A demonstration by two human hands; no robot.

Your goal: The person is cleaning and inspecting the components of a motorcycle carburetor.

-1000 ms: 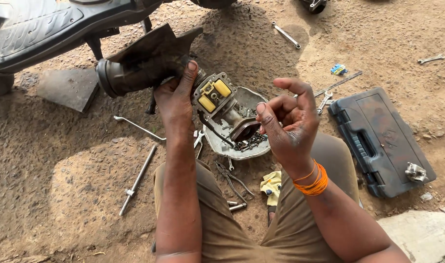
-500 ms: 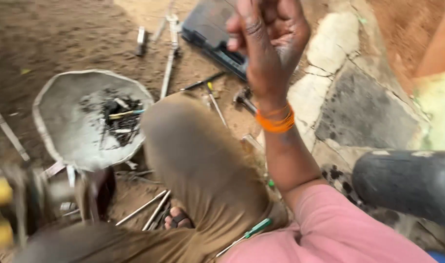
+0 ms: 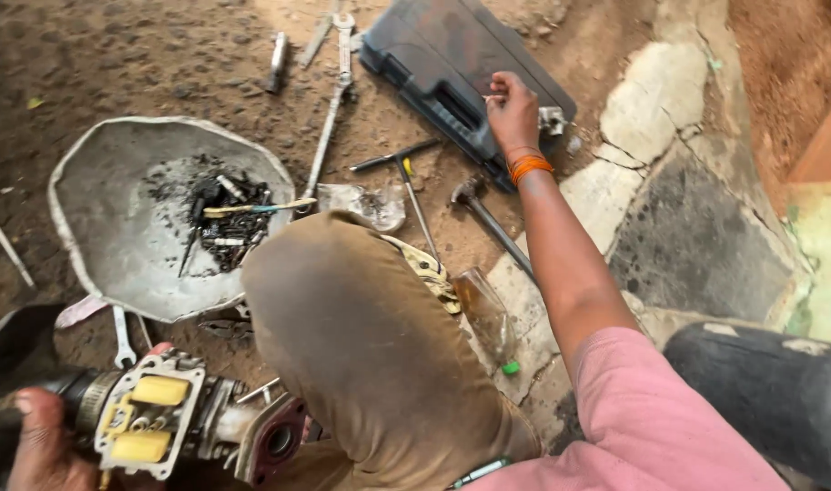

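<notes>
One carburetor (image 3: 174, 423), one tool case (image 3: 443, 64), two hands

Dented metal pan (image 3: 115, 227) of bolts; hammer (image 3: 488, 218); empty bottle (image 3: 484, 314)

Pink sleeve (image 3: 670, 409) (orange bangles (image 3: 528, 166)), brown trousers (image 3: 370, 345)

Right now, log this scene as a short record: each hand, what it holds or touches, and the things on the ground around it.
left hand: grips a carburettor with yellow floats, low at the left
right hand: stretched out onto the dark tool case; whether it grasps anything cannot be told
wrist: orange bands
metal pan: on the dirt, holds small dirty parts
nearby on ground: T-handle wrench, hammer, long spanner
knee: brown trousers, centre
</notes>
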